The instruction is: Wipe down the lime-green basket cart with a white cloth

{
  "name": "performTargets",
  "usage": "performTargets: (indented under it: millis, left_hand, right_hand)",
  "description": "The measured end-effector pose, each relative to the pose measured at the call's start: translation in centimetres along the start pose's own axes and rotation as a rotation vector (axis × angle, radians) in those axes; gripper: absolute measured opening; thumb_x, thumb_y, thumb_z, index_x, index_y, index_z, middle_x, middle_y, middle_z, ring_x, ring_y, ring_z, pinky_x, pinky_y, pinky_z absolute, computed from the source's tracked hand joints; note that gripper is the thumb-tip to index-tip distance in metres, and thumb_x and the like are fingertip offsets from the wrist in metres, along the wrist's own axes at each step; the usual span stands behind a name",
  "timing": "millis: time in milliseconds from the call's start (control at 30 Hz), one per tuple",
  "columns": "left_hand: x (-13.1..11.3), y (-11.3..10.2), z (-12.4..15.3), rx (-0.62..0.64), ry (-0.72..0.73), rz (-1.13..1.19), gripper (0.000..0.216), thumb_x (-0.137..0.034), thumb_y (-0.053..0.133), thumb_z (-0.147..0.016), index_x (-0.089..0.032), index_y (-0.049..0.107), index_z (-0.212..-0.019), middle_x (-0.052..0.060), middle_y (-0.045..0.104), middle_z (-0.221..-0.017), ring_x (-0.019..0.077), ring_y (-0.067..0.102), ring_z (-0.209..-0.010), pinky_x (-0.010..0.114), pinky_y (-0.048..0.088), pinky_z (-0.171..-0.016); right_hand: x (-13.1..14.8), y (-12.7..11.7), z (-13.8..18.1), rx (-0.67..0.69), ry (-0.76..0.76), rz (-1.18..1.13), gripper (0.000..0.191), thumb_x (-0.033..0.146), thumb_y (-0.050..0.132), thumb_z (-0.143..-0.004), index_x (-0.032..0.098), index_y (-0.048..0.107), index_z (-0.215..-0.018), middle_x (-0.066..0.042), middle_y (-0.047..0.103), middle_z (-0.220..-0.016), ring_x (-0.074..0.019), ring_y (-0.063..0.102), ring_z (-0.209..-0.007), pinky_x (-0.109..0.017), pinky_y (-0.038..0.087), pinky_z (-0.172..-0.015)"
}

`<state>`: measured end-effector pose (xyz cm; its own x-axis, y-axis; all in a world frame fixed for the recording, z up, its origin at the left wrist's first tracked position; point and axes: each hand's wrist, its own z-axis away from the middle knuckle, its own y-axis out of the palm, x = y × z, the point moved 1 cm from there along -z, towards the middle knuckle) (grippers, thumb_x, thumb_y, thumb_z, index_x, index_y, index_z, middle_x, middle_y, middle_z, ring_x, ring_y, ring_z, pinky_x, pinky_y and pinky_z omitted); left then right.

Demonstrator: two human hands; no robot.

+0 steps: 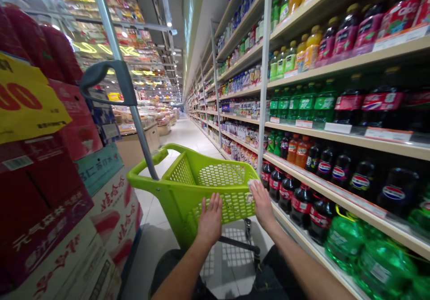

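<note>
A green plastic shopping cart point(161, 192) with a perforated basket stands in front of my knees. Its long grey metal pole point(143, 138) leans up to the left and carries a dark grey handle point(126, 82). My left hand point(211, 215) lies against the near side of the basket, fingers stretched out and holding nothing. At the basket's right corner my right hand point(262, 203) presses a crumpled white cloth or tissue point(250, 190) against the rim. Most of that white piece is hidden behind the fingers. The visible inside of the basket shows bare green mesh.
Drink shelves point(352, 141) rise close on the right, with green soda bottles point(383, 264) at the bottom. Stacked drink cartons point(43, 215) and a yellow price sign point(30, 98) stand close on the left. A white tiled aisle point(183, 132) runs away beyond the cart.
</note>
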<state>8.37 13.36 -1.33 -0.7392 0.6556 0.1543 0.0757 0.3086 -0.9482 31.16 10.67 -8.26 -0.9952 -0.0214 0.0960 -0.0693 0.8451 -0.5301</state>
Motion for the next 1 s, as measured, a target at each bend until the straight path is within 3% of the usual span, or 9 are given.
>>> performTargets:
  millis: [200, 433, 633, 833, 1000]
  left_hand:
    - [0.7, 0.4, 0.8, 0.005, 0.003, 0.004, 0.068, -0.017, 0.039, -0.069, -0.011, 0.024, -0.134, 0.008, 0.018, -0.145, 0.0214, 0.007, -0.134, 0.049, 0.009, -0.108]
    - [1.9, 0.6, 1.6, -0.005, -0.071, 0.011, 0.062, -0.016, 0.037, -0.073, -0.011, 0.025, -0.134, 0.009, 0.019, -0.145, 0.0218, 0.009, -0.134, 0.05, 0.01, -0.108]
    - [2.5, 1.0, 2.4, -0.004, -0.069, 0.008, 0.066, -0.016, 0.039, -0.071, -0.012, 0.022, -0.135, 0.008, 0.018, -0.145, 0.0217, 0.009, -0.134, 0.049, 0.011, -0.108]
    - [3.1, 1.0, 2.8, -0.023, -0.113, 0.008, 0.062, -0.017, 0.037, -0.075, -0.011, 0.022, -0.135, 0.009, 0.018, -0.145, 0.0221, 0.009, -0.134, 0.05, 0.009, -0.107]
    - [3.9, 1.6, 3.6, -0.029, -0.114, 0.025, 0.063, -0.016, 0.036, -0.074, -0.011, 0.021, -0.135, 0.009, 0.018, -0.145, 0.0217, 0.009, -0.134, 0.049, 0.009, -0.107]
  right_hand:
    - [2.2, 2.5, 4.4, 0.066, -0.153, -0.001, 0.051, 0.001, 0.028, -0.08, 0.022, 0.046, -0.123, -0.008, 0.052, -0.124, -0.0176, 0.026, -0.128, -0.039, 0.04, -0.091]
    - [4.5, 1.7, 0.0, 0.052, -0.136, -0.081, 0.056, 0.001, 0.028, -0.08, 0.021, 0.034, -0.132, -0.008, 0.035, -0.137, -0.0196, 0.015, -0.131, -0.047, 0.029, -0.1]
    - [5.4, 2.7, 3.7, 0.134, -0.206, -0.082, 0.056, 0.0, 0.031, -0.078, 0.024, 0.039, -0.129, -0.007, 0.039, -0.135, -0.0178, 0.023, -0.129, -0.043, 0.033, -0.098]
    - [7.7, 1.7, -0.8, 0.097, -0.168, -0.113, 0.055, 0.001, 0.03, -0.079, 0.018, 0.037, -0.131, -0.01, 0.036, -0.136, -0.02, 0.016, -0.131, -0.045, 0.028, -0.1]
    - [7.7, 3.1, 3.3, 0.256, -0.234, -0.101, 0.053, 0.0, 0.03, -0.079, 0.021, 0.044, -0.126, -0.009, 0.045, -0.13, -0.0186, 0.025, -0.128, -0.043, 0.032, -0.097]
